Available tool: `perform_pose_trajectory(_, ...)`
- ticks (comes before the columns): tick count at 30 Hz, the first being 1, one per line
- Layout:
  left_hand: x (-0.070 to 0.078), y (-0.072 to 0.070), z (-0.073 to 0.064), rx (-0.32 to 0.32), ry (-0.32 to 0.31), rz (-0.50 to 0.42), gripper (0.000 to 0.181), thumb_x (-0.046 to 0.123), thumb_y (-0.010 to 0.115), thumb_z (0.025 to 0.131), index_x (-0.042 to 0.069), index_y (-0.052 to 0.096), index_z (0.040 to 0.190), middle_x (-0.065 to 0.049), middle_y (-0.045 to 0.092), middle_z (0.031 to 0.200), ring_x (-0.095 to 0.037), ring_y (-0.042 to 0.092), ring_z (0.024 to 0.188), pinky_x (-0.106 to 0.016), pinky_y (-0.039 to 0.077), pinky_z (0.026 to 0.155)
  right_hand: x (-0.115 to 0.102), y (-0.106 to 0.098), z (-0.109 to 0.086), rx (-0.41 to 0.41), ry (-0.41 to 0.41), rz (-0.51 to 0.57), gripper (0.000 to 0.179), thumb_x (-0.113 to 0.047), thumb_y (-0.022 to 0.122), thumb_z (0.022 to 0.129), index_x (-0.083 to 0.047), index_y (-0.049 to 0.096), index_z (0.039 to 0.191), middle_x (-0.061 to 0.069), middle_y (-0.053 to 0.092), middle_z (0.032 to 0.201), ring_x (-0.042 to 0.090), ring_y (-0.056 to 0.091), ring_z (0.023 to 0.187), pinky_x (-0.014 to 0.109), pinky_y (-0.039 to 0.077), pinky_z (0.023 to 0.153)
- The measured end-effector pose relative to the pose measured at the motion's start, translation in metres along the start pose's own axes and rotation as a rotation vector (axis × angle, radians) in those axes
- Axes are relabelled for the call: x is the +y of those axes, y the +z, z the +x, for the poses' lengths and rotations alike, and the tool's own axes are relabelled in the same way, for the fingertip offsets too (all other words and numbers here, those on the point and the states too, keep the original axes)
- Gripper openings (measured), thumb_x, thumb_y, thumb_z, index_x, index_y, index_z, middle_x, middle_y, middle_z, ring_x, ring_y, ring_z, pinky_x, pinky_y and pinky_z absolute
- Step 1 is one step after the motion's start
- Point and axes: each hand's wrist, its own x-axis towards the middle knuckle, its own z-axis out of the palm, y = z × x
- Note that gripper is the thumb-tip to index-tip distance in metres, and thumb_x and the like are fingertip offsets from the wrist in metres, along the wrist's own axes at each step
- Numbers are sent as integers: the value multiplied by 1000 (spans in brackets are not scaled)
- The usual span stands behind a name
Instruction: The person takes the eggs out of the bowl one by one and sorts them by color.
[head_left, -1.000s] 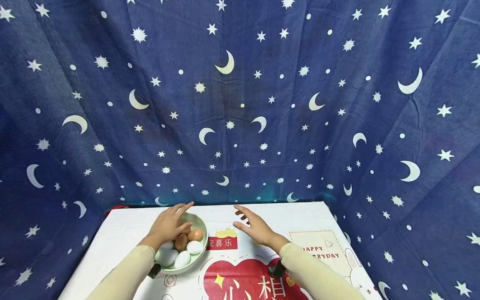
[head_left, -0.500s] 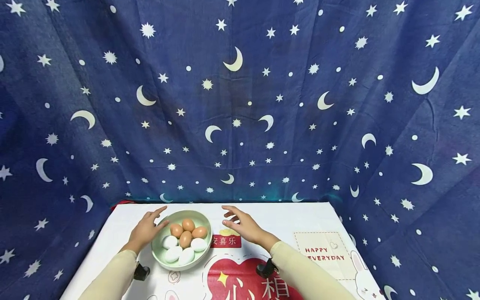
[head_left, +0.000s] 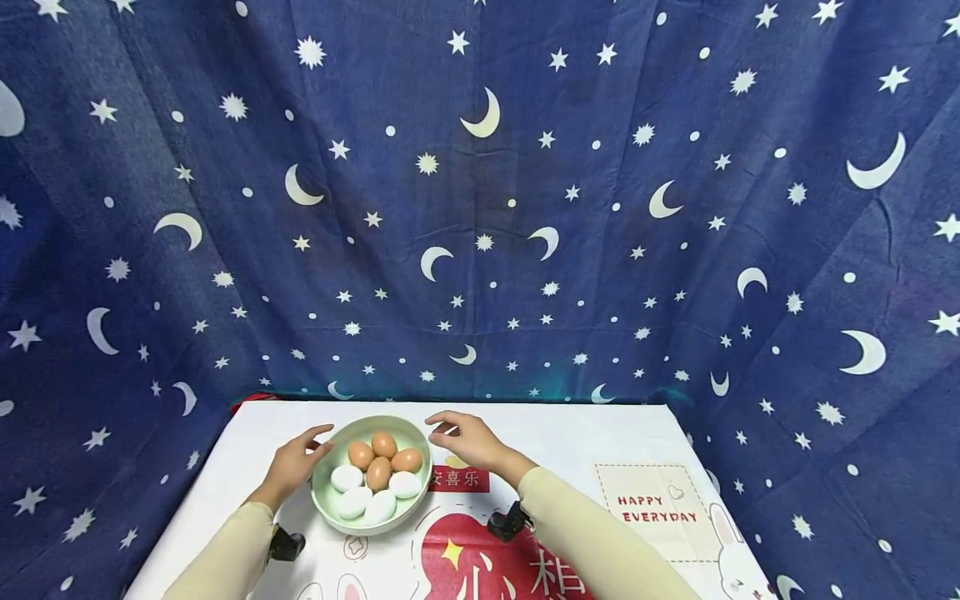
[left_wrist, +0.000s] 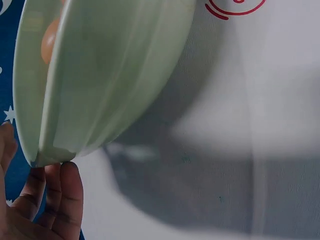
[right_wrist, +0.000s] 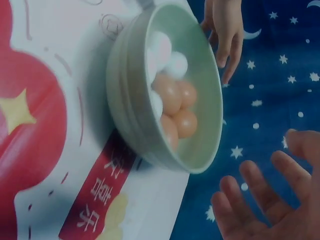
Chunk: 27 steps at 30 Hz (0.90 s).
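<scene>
The round, pale-green bowl (head_left: 321,490) of four oval brown eggs (head_left: 378,474) and four oval white eggs (head_left: 380,507) stands on the white-clothed table (head_left: 555,435). At its 9 o'clock, the left grip (head_left: 291,467) is loosely parted, contact unclear; at 2 o'clock, the right grip (head_left: 471,442), likewise parted, holds nothing. The reach looks nearly done; no hold is taken yet.

In the left wrist view the top edge cuts off the bowl (left_wrist: 120,65), whose wall hides most of the eggs (left_wrist: 49,41); the left hand (head_left: 288,468) is cropped there, and whether its fingertips touch the bowl cannot be told. The right wrist view is soft and crops the right hand (head_left: 470,442). In the head view the bottom edge cuts off the heart (head_left: 442,554), partly covered by the right sleeve (head_left: 600,529).
</scene>
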Motion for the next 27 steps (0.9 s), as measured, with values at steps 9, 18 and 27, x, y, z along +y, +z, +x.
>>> perform_pose_trajectory(9, -8, 0, -2, -38, -91, -161, 36, 16, 59, 98, 0, 59, 130, -29, 63, 106, -22, 62, 73, -31, 54, 50, -14, 21, 20, -24, 43, -25, 26, -15, 64, 89, -7, 71, 113, 9, 73, 99, 21, 67, 93, 28, 53, 76)
perform_pose_trajectory(18, -14, 4, -3, -69, -164, -288, 37, 19, 56, 101, 2, 57, 134, -27, 61, 110, -19, 60, 75, -32, 55, 52, -18, 49, 37, -29, 129, -22, 28, -9, 67, 83, 0, 71, 109, 12, 72, 91, 17, 65, 83, 23, 52, 68)
perform_pose_trajectory(27, -15, 9, -2, -77, -222, -343, 39, 21, 55, 101, 5, 56, 137, -23, 60, 113, -18, 57, 77, -31, 53, 55, -11, 66, 49, -9, 124, -85, 33, -4, 69, 76, 4, 72, 107, 20, 72, 101, 30, 67, 97, 34, 53, 84)
